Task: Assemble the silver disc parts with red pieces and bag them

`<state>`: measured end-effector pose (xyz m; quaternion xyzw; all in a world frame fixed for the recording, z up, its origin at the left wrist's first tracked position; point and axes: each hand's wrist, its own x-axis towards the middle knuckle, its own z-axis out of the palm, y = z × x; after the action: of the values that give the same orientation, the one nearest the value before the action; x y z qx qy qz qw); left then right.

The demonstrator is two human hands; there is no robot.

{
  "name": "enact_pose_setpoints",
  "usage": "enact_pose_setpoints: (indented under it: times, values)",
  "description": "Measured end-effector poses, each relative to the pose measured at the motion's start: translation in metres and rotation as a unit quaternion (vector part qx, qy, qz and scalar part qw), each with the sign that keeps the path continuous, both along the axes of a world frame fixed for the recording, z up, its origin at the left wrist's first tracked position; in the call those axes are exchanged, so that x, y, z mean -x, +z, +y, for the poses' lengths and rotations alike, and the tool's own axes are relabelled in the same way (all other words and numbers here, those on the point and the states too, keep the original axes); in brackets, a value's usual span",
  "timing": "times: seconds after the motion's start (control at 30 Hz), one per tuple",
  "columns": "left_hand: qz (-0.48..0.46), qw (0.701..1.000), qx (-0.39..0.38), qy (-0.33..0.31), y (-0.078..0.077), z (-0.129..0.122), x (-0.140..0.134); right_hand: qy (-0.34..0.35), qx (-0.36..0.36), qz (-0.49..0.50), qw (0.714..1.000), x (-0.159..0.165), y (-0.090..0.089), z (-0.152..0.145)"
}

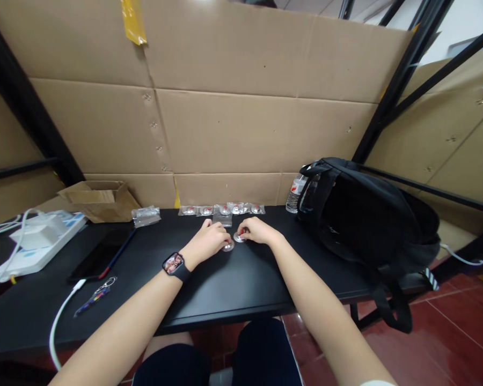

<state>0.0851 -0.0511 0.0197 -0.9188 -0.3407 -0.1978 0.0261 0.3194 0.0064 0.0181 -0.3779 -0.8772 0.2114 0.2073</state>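
Note:
My left hand [210, 240], with a dark watch on its wrist, has its fingers closed on a small shiny round disc [228, 247] at the tabletop. Just right of it, my right hand [261, 230] pinches a second shiny disc [238, 238] with a bit of red on it. What exactly the discs are is too small to make out. Beyond the hands, several similar round pieces with red marks lie in clear plastic bags [206, 210] in a row along the back of the table. One flat clear bag [222, 220] lies closer, in front of that row.
Left on the black table [233, 289] are a power strip [44, 252], a dark phone [100, 254], a keychain [99, 295], plastic bags [146, 216] and an open paper bag [100, 201]. A backpack [370, 220] and water bottle [294, 194] stand right. Cardboard [233, 134] walls the back.

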Motion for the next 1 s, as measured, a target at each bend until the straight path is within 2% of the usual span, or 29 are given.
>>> enact_pose_setpoints:
  times: [0.1,0.2,0.3,0.43,0.63,0.8,1.0]
  values:
    - [-0.046,0.998,0.005,0.032,-0.002,0.004,0.001,-0.027,0.018,0.002,0.999,-0.004,0.001,-0.001]
    - [-0.102,0.991,0.014,0.087,-0.002,0.008,0.004,-0.014,0.016,0.022,1.0,-0.001,0.0,-0.002]
    - [-0.145,0.979,0.017,0.14,-0.002,0.011,0.008,0.001,0.043,0.116,0.992,0.008,-0.001,-0.004]
    - [-0.22,0.955,0.026,0.199,-0.001,0.015,0.012,-0.048,0.102,0.284,0.952,0.024,-0.002,-0.007]
    - [-0.33,0.927,0.081,0.157,-0.005,0.017,0.012,-0.057,0.226,0.404,0.884,0.046,-0.004,-0.02]
    - [-0.322,0.928,0.096,0.163,-0.006,0.017,0.011,-0.036,0.307,0.458,0.834,0.05,-0.004,-0.028]
    - [-0.269,0.943,0.071,0.18,-0.004,0.015,0.009,-0.014,0.383,0.455,0.804,0.043,-0.001,-0.024]
